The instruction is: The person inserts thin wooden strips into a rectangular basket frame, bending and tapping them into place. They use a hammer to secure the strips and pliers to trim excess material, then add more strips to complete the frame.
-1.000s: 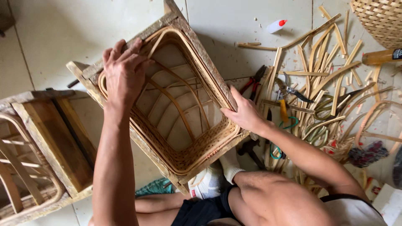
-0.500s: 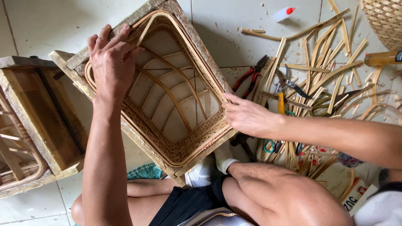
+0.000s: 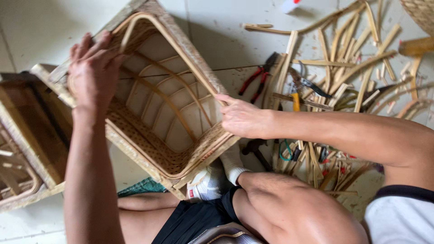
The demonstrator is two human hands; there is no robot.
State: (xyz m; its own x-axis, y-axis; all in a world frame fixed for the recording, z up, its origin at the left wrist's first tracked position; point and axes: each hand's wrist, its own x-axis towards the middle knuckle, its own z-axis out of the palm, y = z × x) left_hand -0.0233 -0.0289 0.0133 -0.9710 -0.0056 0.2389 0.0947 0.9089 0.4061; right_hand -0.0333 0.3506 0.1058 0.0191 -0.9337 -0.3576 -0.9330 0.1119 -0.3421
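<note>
Red pliers [image 3: 254, 81], cane offcuts [image 3: 361, 68]

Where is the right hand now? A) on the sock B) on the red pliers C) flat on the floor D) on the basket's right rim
D: the right hand grips the right rim of the basket, while the pliers lie untouched beyond it.

rattan frame [image 3: 158, 99] rotated, shifted rightward
</note>
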